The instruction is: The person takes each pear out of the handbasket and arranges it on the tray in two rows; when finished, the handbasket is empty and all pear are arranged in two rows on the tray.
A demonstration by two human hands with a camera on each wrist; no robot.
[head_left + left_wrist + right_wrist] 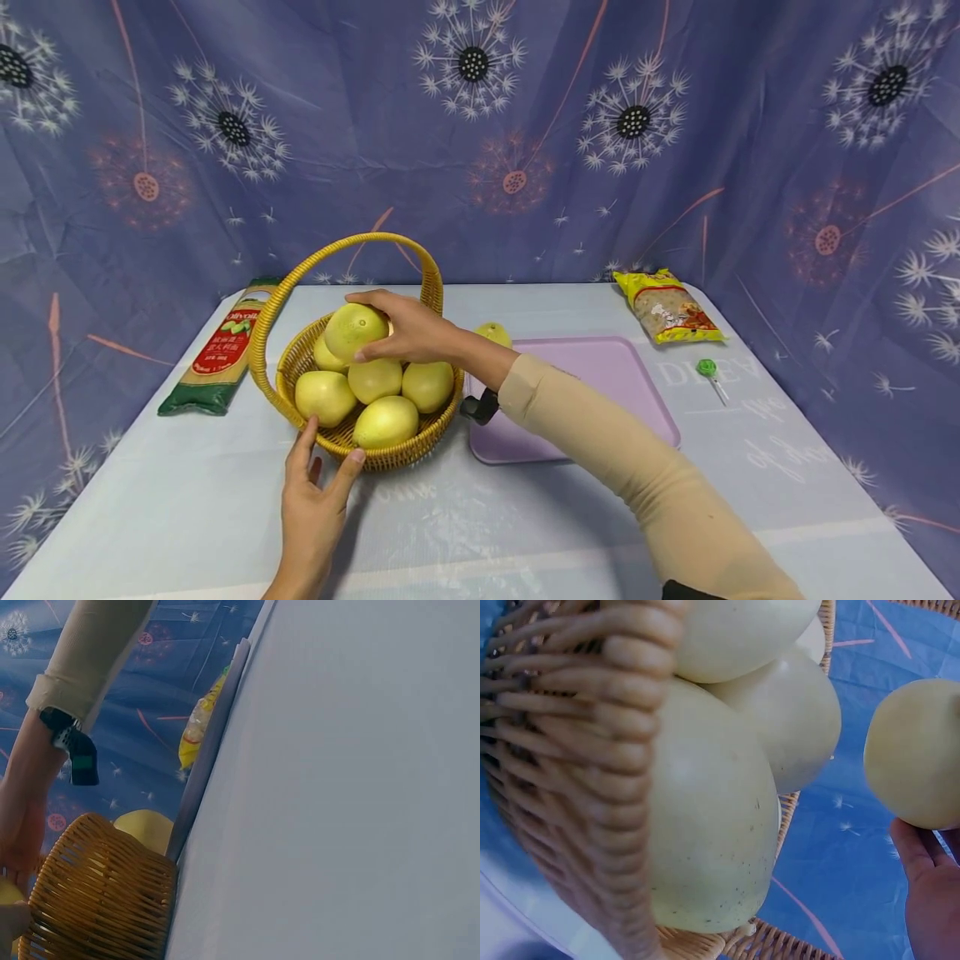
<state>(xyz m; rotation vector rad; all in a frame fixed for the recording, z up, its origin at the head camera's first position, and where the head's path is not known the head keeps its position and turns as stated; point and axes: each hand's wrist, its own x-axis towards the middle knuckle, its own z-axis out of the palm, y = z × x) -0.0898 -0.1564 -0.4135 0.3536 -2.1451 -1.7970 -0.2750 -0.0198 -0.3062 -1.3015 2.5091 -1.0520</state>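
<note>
Gripping a yellow-green fruit (351, 332), the right hand (415, 327) hovers over the wicker basket (401, 456) on the left half of the desk (187, 500); the left hand (315, 508), thumb and forefinger spread wide, touches its near rim. Only the right wrist view reveals dark specks on one basketed fruit (709, 825); only the head view catches the Olivoilà packet (225, 342) along the desk's left edge.

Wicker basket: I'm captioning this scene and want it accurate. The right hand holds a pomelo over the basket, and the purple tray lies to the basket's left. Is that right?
Not quite: the purple tray lies to the right of the wicker basket, as the head view shows. The right hand does hold a pomelo over the basket.
</note>
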